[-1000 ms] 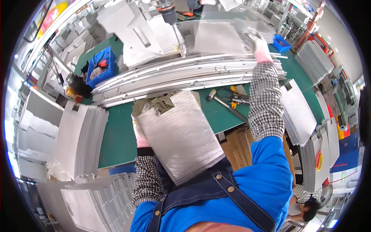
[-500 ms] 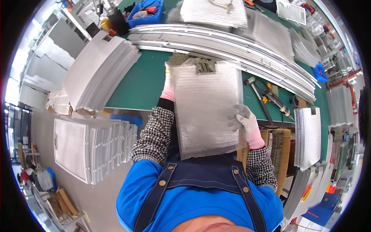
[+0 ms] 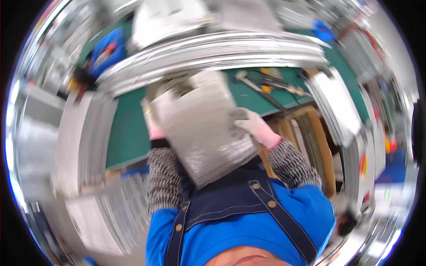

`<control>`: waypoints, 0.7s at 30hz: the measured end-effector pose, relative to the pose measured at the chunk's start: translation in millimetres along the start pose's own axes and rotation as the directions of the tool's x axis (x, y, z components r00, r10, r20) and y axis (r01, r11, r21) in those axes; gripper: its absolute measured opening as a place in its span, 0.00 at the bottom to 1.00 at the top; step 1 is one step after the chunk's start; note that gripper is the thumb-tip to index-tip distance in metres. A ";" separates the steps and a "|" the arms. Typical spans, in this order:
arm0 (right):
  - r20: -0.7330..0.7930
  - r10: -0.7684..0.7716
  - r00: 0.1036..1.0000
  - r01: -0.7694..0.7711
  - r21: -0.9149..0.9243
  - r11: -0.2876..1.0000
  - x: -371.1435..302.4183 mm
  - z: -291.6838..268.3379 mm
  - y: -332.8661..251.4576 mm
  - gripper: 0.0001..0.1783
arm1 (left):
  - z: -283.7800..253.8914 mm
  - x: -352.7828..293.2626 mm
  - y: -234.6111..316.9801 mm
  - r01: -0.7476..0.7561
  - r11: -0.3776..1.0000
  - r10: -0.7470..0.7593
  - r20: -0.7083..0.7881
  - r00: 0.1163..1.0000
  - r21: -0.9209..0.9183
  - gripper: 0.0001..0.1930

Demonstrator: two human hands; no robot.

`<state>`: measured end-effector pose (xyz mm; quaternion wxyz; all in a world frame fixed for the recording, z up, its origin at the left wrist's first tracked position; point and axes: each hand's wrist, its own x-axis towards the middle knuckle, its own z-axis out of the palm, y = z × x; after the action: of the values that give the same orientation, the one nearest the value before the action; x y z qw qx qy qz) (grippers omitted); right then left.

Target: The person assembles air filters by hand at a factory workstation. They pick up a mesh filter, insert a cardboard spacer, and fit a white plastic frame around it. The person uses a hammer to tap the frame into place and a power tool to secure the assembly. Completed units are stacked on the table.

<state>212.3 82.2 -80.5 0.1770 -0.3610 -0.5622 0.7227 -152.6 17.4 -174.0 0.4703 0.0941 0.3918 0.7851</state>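
Note:
A silvery mesh panel (image 3: 195,128) with a notch in its top edge hangs tilted in front of my apron. My left hand (image 3: 152,119), in a pale glove with a pink cuff, is at its left edge; its fingers are mostly hidden behind the mesh. Closed at the opposite edge is my right hand (image 3: 252,126), its grey-coated fingertips lying over the mesh. A crumpled grey-green thing (image 3: 171,84), perhaps cloth, shows behind the panel's top and through the notch. Motion blurs the panel.
Long metal strips (image 3: 213,51) cross the green table (image 3: 128,133). A hammer (image 3: 259,91) and a power tool (image 3: 284,84) lie to the right. Panel stacks stand at left (image 3: 88,137) and right (image 3: 335,106). An open cardboard box (image 3: 326,155) is below the table's edge.
My view has turned rightward, so the table's things appear rotated and shifted left. The panel now leans more in the picture, with both hands still at its edges.

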 end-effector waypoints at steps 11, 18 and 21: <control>-0.591 -0.675 0.442 -0.566 -0.768 0.302 -139.0 -254.1 -57.6 0.26 | -15.6 30.5 7.7 -0.130 0.785 0.250 -0.118 0.961 0.606 0.33; -0.685 -0.361 0.633 -0.544 -0.725 0.422 -206.0 -385.9 -19.8 0.45 | 11.5 10.8 15.1 -0.079 0.841 0.252 -0.258 0.933 0.534 0.40; -0.649 -0.463 0.604 -0.544 -0.760 0.357 -208.3 -382.2 -42.2 0.30 | 3.7 12.0 22.9 -0.116 0.808 0.298 -0.231 0.926 0.577 0.41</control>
<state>622.4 219.0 -14.5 0.1469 -0.6881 -0.7101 0.0275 -172.4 23.4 -158.1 0.2654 0.1439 0.6580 0.6898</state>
